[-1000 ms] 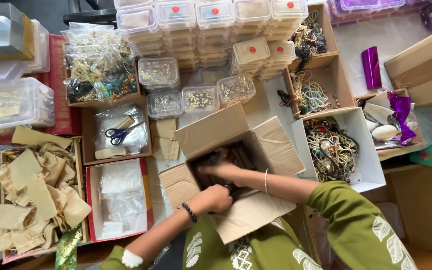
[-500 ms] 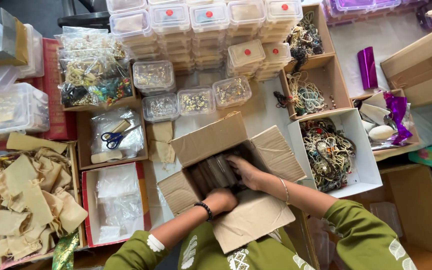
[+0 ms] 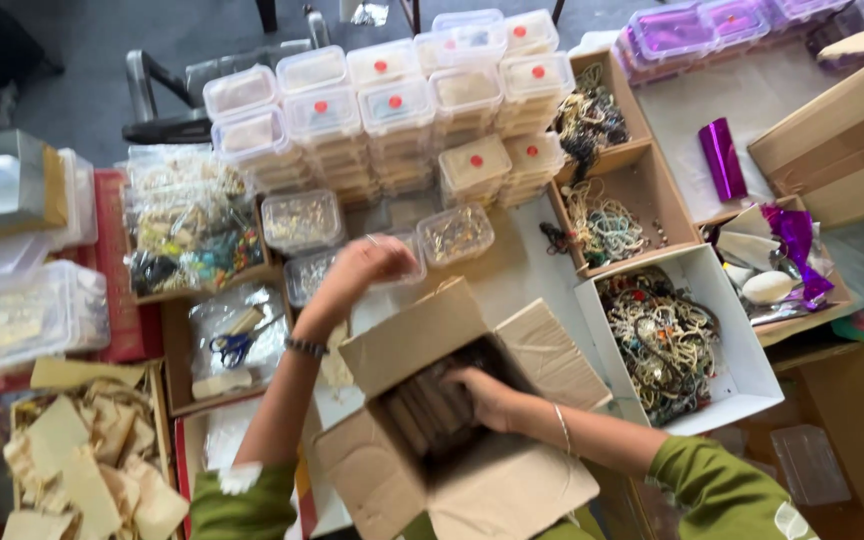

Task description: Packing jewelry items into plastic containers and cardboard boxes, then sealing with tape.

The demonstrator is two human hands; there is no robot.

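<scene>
Crowding the cardboard box (image 3: 472,480): jewellery trays (image 3: 667,340), lidded tubs (image 3: 392,110); right hand (image 3: 487,395) fingers hidden inside, left hand (image 3: 362,265) fingers curled, blurred

The middle of the frame is crowded: the open cardboard box (image 3: 452,420) spreads its flaps at centre bottom, with the white tray of beaded jewellery (image 3: 742,370) tight against its right side and the tray holding blue-handled scissors (image 3: 234,347) just to its left. Above it, small clear tubs (image 3: 455,235) and the stacked lidded containers (image 3: 392,110) wall off the upper centre, leaving only a narrow pale strip of table (image 3: 522,280) running up between the box flap and the wooden jewellery trays (image 3: 642,190). The dark floor (image 3: 82,60) at upper left lies open beyond the stacks.
</scene>
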